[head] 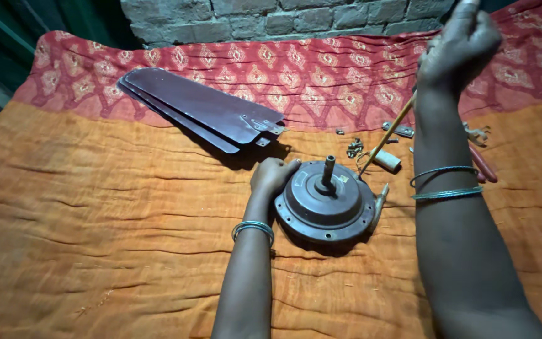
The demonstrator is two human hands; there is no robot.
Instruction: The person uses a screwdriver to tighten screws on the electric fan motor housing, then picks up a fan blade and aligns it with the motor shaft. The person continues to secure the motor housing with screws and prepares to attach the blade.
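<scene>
Grey brick wall (296,19), orange cloth (95,238) with red patterned border, dim light

Under the left hand's grip (272,177) the fan motor housing (325,204) is dull grey-brown metal, matt and grimy, its shaft (329,169) the same. The rod (387,135) in the right hand's grip (456,47) looks like pale wood or worn metal; hard to tell. Beyond the left grip, the fan blades (199,107) are smooth, faintly glossy painted metal. The orange cloth (95,220) beneath is coarse, wrinkled, matt weave.
</scene>
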